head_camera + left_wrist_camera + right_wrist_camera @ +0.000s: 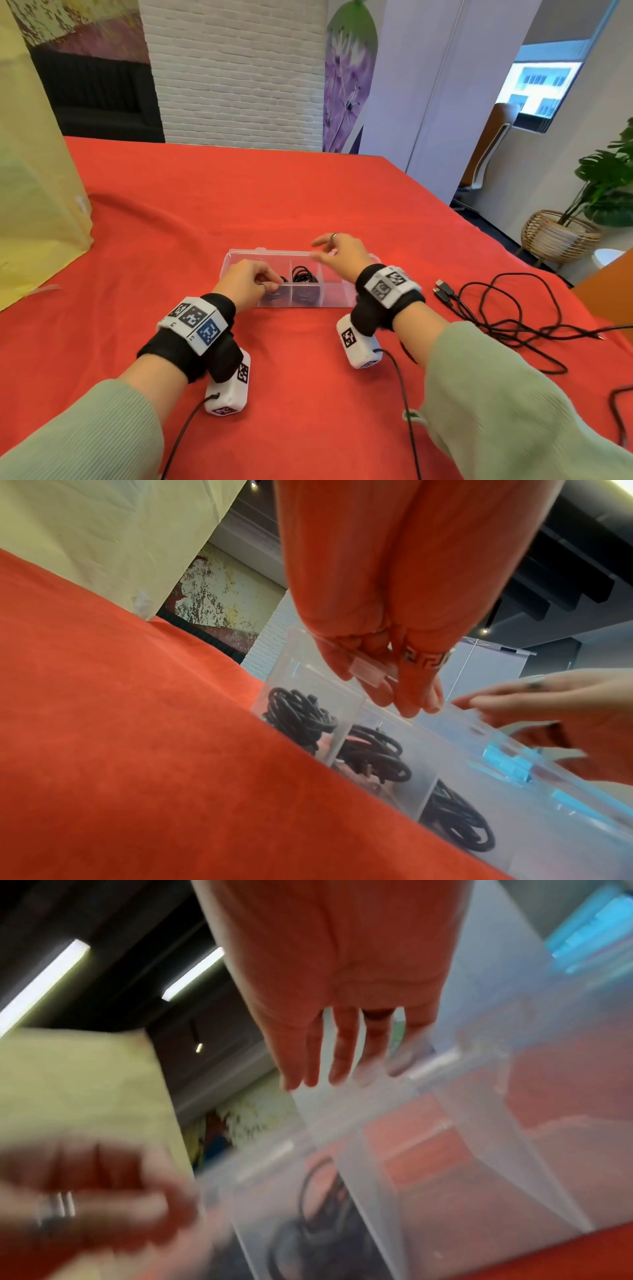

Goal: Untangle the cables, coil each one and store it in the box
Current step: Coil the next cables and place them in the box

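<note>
Here the clear box [337,296] is lying long side left-to-right on the red tabletop [239,205], coiled cables [303,274] inside. The left hand [245,282] is pinching its lid [371,668]; the right hand [337,253] is hovering with fingers straight. A loose cable [507,308] is sprawling to the right.

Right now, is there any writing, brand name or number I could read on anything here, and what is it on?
No readable words or numbers anywhere.
Wristband tags: black-and-white square code patterns, one blue, not text.
Ring on the left hand: an angular key pattern, not letters.
Clear box and loose cables: no label visible.
</note>
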